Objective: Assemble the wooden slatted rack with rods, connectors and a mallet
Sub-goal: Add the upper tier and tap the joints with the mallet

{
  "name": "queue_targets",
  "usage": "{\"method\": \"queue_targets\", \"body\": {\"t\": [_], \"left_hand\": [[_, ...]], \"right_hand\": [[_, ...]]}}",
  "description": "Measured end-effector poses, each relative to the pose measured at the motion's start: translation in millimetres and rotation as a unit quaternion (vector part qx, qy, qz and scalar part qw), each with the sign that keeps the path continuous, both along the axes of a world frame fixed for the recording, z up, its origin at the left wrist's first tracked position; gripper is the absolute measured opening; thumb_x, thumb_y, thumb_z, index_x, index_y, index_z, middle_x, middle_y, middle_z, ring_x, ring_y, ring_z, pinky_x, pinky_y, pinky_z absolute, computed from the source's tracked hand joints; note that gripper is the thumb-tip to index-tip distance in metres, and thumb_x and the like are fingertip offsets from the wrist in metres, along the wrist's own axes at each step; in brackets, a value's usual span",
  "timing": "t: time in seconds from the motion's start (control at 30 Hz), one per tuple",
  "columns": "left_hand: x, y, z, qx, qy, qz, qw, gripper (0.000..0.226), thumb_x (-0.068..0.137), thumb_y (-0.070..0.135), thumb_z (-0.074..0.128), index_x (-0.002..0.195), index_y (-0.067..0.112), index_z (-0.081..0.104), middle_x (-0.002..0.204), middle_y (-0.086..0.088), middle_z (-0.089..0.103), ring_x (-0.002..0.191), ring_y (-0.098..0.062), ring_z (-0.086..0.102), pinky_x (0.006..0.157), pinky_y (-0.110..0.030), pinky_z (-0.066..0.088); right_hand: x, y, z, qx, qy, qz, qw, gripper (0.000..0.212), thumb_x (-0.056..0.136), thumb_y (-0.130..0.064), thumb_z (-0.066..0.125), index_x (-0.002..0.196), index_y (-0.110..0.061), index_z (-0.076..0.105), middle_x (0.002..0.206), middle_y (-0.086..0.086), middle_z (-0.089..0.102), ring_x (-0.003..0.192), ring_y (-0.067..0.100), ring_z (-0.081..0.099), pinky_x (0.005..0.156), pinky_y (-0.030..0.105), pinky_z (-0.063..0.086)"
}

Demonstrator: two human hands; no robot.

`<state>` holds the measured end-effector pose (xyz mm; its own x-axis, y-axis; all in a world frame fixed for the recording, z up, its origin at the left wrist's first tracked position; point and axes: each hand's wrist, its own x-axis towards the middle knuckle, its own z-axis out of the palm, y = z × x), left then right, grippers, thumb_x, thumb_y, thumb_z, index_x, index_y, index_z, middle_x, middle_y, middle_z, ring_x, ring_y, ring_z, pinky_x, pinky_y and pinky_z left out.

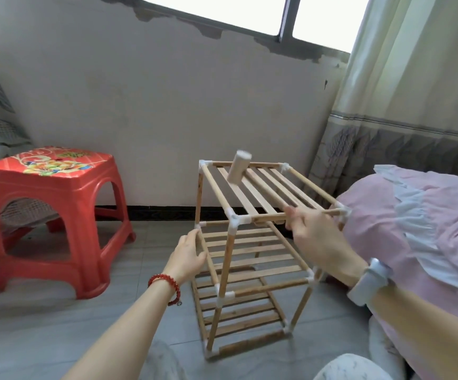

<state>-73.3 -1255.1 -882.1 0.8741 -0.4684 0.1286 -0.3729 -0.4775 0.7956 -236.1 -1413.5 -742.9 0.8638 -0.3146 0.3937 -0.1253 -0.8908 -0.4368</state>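
A three-tier wooden slatted rack (252,250) stands upright on the floor, its rods joined by white corner connectors (233,215). My right hand (312,237) grips the handle of a wooden mallet (238,167), whose blurred head hovers above the far left part of the top shelf. My left hand (188,257) holds the left side rod of the middle tier, fingers wrapped around it. A red bead bracelet sits on the left wrist, a pale watch on the right.
A red plastic stool (55,212) stands to the left on the grey tiled floor. A bed with pink bedding (419,231) lies close on the right, touching the rack's side. A white wall and curtain (403,78) are behind.
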Motion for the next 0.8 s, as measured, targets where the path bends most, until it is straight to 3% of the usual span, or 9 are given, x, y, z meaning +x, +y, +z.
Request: {"method": "queue_targets", "body": {"t": [0.13, 0.17, 0.27, 0.3, 0.47, 0.5, 0.57, 0.63, 0.8], "left_hand": [[3.6, -5.9, 6.2, -0.021, -0.007, 0.007, 1.0, 0.058, 0.096, 0.014, 0.051, 0.147, 0.018, 0.023, 0.137, -0.009, 0.039, 0.073, 0.003, 0.043, 0.054, -0.009, 0.038], [2.2, -7.8, 5.2, -0.023, -0.006, 0.002, 1.0, 0.059, 0.096, 0.014, 0.051, 0.148, 0.019, 0.022, 0.137, -0.009, 0.039, 0.073, 0.004, 0.043, 0.054, -0.009, 0.039], [-1.6, -6.2, 0.4, -0.016, -0.004, -0.011, 1.0, 0.061, 0.096, 0.014, 0.051, 0.148, 0.018, 0.021, 0.14, -0.008, 0.037, 0.083, 0.001, 0.046, 0.063, -0.008, 0.041], [-2.0, -4.4, -1.2, -0.009, -0.003, -0.011, 1.0, 0.061, 0.096, 0.014, 0.052, 0.148, 0.018, 0.021, 0.14, -0.007, 0.037, 0.089, -0.001, 0.045, 0.066, -0.01, 0.041], [6.3, -2.6, 7.4, -0.008, -0.016, 0.009, 1.0, 0.057, 0.096, 0.015, 0.051, 0.147, 0.017, 0.024, 0.137, -0.008, 0.04, 0.091, -0.003, 0.044, 0.066, -0.011, 0.039], [5.7, -4.2, 7.8, -0.009, -0.019, 0.011, 1.0, 0.057, 0.096, 0.015, 0.051, 0.147, 0.017, 0.024, 0.137, -0.008, 0.04, 0.091, -0.004, 0.045, 0.064, -0.011, 0.038], [0.1, -5.1, 7.8, -0.005, -0.022, 0.007, 1.0, 0.058, 0.096, 0.015, 0.051, 0.147, 0.018, 0.023, 0.136, -0.007, 0.04, 0.09, -0.005, 0.045, 0.062, -0.01, 0.038], [-3.9, -4.3, 7.1, -0.003, -0.019, -0.003, 1.0, 0.059, 0.096, 0.015, 0.051, 0.148, 0.019, 0.022, 0.137, -0.007, 0.04, 0.094, -0.006, 0.045, 0.071, -0.013, 0.04], [6.5, 1.0, 21.6, -0.004, -0.041, 0.007, 0.999, 0.057, 0.096, 0.016, 0.052, 0.146, 0.017, 0.026, 0.135, -0.01, 0.041, 0.095, -0.008, 0.045, 0.079, -0.02, 0.038]], "right_hand": [[0.0, -3.3, 37.7, 0.021, -0.344, 0.014, 0.939, 0.031, 0.101, -0.029, 0.034, 0.07, -0.032, 0.039, 0.057, -0.015, 0.043, 0.049, 0.001, 0.047, 0.051, 0.018, 0.037], [-1.2, -3.0, 14.0, 0.016, -0.299, -0.005, 0.954, 0.031, 0.101, -0.028, 0.034, 0.071, -0.033, 0.038, 0.058, -0.015, 0.043, 0.05, 0.0, 0.048, 0.053, 0.019, 0.04], [-4.3, 0.0, -59.0, -0.019, 0.101, -0.038, 0.994, 0.031, 0.101, -0.034, 0.031, 0.073, -0.03, 0.044, 0.066, -0.006, 0.054, 0.065, 0.016, 0.057, 0.07, 0.043, 0.051], [-4.7, -3.9, -56.6, -0.021, 0.108, -0.035, 0.993, 0.032, 0.101, -0.035, 0.032, 0.072, -0.029, 0.046, 0.066, -0.006, 0.054, 0.067, 0.019, 0.057, 0.069, 0.042, 0.05], [-0.8, -11.6, 38.5, 0.023, -0.328, 0.003, 0.944, 0.03, 0.101, -0.029, 0.035, 0.073, -0.023, 0.045, 0.057, -0.012, 0.045, 0.05, 0.002, 0.046, 0.051, 0.022, 0.036], [1.7, -13.4, 28.0, 0.01, -0.305, -0.013, 0.952, 0.026, 0.101, -0.029, 0.034, 0.077, -0.024, 0.044, 0.061, -0.01, 0.048, 0.052, 0.002, 0.048, 0.053, 0.02, 0.039], [1.9, -4.2, -25.9, -0.041, -0.012, -0.069, 0.997, 0.022, 0.1, -0.033, 0.033, 0.085, -0.025, 0.046, 0.078, 0.001, 0.058, 0.071, 0.013, 0.058, 0.067, 0.034, 0.05], [-0.1, -4.3, -54.0, -0.05, 0.185, -0.054, 0.98, 0.029, 0.1, -0.04, 0.031, 0.084, -0.026, 0.051, 0.084, 0.0, 0.06, 0.085, 0.023, 0.061, 0.079, 0.043, 0.05], [8.1, -12.2, 15.6, 0.039, -0.26, -0.014, 0.965, 0.032, 0.101, -0.029, 0.035, 0.075, -0.017, 0.049, 0.057, -0.007, 0.047, 0.055, 0.008, 0.048, 0.058, 0.032, 0.042]]}}
